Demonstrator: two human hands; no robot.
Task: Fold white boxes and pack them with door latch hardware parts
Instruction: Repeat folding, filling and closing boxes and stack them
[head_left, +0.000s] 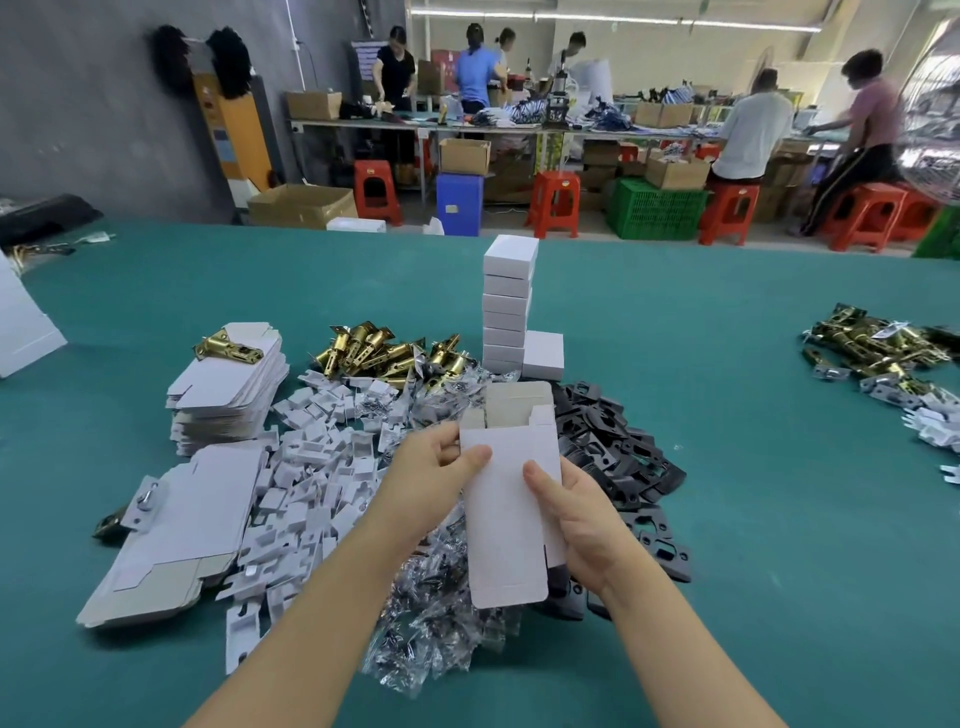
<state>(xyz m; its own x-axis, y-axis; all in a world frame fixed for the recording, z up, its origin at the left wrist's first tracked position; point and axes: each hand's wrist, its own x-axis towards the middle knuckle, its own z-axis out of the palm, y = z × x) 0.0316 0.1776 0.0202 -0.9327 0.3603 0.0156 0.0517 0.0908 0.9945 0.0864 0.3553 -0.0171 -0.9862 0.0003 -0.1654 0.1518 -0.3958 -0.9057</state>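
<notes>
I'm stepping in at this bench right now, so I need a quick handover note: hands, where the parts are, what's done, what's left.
Left hand and right hand both grip one white box blank, held above the piles, top flaps open, not yet folded shut.
Finished boxes are stacked at centre, one more beside the stack.
Flat blanks lie left, one brass latch on top.
Brass latches, white inserts, screw bags and black plates lie in piles on the green table.
Left: form this box, fill it, close it, stack it, repeat.
</notes>
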